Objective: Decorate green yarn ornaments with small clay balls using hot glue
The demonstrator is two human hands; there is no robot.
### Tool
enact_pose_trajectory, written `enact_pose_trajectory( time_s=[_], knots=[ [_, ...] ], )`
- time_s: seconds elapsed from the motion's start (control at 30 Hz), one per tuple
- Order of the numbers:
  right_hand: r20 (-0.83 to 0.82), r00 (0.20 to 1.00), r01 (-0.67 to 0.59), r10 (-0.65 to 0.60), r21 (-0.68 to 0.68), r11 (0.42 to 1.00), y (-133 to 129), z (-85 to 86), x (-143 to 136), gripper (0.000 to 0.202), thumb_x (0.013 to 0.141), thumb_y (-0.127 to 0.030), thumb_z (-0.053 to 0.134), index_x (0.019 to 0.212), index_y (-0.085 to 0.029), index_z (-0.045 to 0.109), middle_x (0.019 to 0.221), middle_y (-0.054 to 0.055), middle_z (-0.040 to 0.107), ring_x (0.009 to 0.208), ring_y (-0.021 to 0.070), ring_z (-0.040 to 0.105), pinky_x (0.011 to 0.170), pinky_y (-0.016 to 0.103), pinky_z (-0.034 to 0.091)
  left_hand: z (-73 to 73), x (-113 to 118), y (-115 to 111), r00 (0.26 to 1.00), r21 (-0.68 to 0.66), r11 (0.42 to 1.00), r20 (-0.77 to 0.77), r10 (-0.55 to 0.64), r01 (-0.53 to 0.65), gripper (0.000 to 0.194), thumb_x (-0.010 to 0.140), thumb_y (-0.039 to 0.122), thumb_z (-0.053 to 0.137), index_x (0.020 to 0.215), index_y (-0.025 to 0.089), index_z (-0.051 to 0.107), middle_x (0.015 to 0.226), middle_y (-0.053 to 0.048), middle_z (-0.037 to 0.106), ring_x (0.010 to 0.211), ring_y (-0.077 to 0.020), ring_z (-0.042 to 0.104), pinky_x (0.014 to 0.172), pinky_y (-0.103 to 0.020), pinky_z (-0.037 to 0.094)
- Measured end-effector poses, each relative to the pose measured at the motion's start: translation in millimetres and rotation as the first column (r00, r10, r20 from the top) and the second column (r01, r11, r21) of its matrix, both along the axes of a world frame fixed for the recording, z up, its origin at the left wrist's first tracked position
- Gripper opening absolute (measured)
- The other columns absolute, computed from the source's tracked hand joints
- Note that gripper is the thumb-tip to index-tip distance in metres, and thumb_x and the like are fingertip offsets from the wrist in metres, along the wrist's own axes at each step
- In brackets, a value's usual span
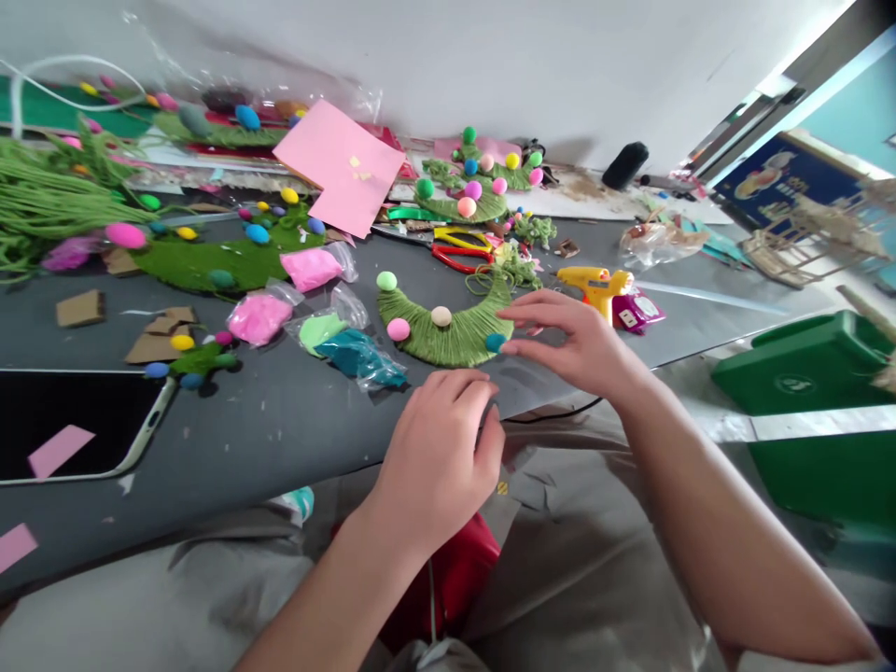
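Green crescent wrapped in yarn point(452, 345) lies on the grey table point(280, 420) just in front of me, its horns pointing away from me. A pale green ball point(386, 280) sits at its left tip, a pink ball point(399, 329) and a beige ball point(441, 316) along the curve, and a blue ball point(497, 343) towards its right end.

My right grip point(581, 345) is partly open over that right end, thumb tip at the blue ball and fingers reaching across above it; I can't tell whether they press on anything. My left grip point(441, 453) is loosely curled near the crescent's lower edge, with a gap between thumb and forefinger; its palm is hidden.

Left of the crescent lie a teal packet point(360, 357) and a pink packet point(259, 317). A yellow glue gun point(592, 283) is beyond my right grip.
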State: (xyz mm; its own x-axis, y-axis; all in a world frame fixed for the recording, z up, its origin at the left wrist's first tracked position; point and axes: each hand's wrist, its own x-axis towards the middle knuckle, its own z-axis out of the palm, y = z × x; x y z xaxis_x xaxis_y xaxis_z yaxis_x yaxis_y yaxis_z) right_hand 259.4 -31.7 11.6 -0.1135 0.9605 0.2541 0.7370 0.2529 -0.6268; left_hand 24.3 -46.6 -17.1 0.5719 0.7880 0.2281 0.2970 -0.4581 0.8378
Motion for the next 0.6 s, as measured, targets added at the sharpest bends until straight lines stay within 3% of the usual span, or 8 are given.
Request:
enact_pose_trajectory(
  time_s=[0.1, 0.17, 0.3, 0.37, 0.47, 0.6],
  knots=[
    [-0.074, 0.995, 0.075, -0.067, 0.116, 0.990, 0, 12.6, -16, 0.026, 0.092, -0.038, 0.079, 0.114, -0.025, 0.081, 0.114, 0.008, 0.076, 0.096, 0.0228, 0.072, 0.082, 0.038, 0.060, 8.3, -5, 1, 0.997, -0.087, 0.996, 0.071, 0.010, -0.003, 0.024, 0.097, 0.016, 0.056, 0.111, 0.024, 0.074, 0.119, -0.010, 0.074, 0.112, -0.0318, 0.068, 0.100, -0.046, 0.050],
    [-0.073, 0.997, 0.035, -0.025, 0.140, 0.989, 2, 18.8, -34, 0.018, 0.096, -0.033, 0.074, 0.110, -0.024, 0.081, 0.108, 0.007, 0.078, 0.093, 0.0218, 0.072, 0.076, 0.035, 0.058, 14.9, -14, 8, 0.994, -0.092, 0.995, 0.099, 0.041, -0.032, 0.026, 0.097, 0.016, 0.056, 0.113, 0.025, 0.074, 0.119, -0.009, 0.074, 0.108, -0.0302, 0.069, 0.095, -0.042, 0.050],
    [0.017, 0.985, -0.170, 0.170, -0.035, 0.985, 7, 20.9, -73, 0.016, 0.100, -0.029, 0.068, 0.107, -0.021, 0.080, 0.101, 0.004, 0.081, 0.088, 0.0181, 0.072, 0.077, 0.031, 0.053, 24.1, -49, 34, 0.966, 0.044, 0.971, 0.119, 0.230, -0.237, 0.034, 0.092, 0.007, 0.054, 0.111, 0.025, 0.076, 0.117, -0.007, 0.074, 0.108, -0.0277, 0.067, 0.101, -0.038, 0.049],
    [0.106, 0.975, -0.178, 0.195, -0.150, 0.973, 9, 18.7, -90, 0.017, 0.100, -0.031, 0.068, 0.107, -0.021, 0.079, 0.098, 0.004, 0.081, 0.086, 0.0182, 0.072, 0.075, 0.030, 0.050, 23.1, -69, 48, 0.942, 0.165, 0.928, 0.049, 0.331, -0.334, 0.041, 0.088, 0.005, 0.053, 0.118, 0.023, 0.074, 0.121, -0.009, 0.073, 0.116, -0.0305, 0.065, 0.108, -0.042, 0.047],
    [0.292, 0.946, -0.068, 0.142, -0.250, 0.966, 9, 15.3, -110, 0.026, 0.098, -0.046, 0.069, 0.099, -0.020, 0.077, 0.090, 0.004, 0.078, 0.080, 0.0193, 0.069, 0.065, 0.030, 0.041, 14.4, -88, 58, 0.945, 0.329, 0.909, -0.113, 0.308, -0.257, 0.052, 0.083, 0.004, 0.053, 0.131, 0.015, 0.069, 0.140, -0.016, 0.067, 0.136, -0.0382, 0.056, 0.119, -0.056, 0.040],
    [0.471, 0.880, 0.067, 0.069, -0.267, 0.961, 5, 11.9, -128, 0.041, 0.095, -0.059, 0.069, 0.086, -0.019, 0.070, 0.085, 0.006, 0.076, 0.074, 0.0213, 0.068, 0.057, 0.030, 0.028, -0.4, -88, 52, 0.939, 0.336, 0.938, -0.285, 0.190, -0.088, 0.068, 0.083, 0.002, 0.051, 0.150, 0.015, 0.057, 0.157, -0.013, 0.057, 0.153, -0.0417, 0.039, 0.123, -0.065, 0.036]
  ],
)
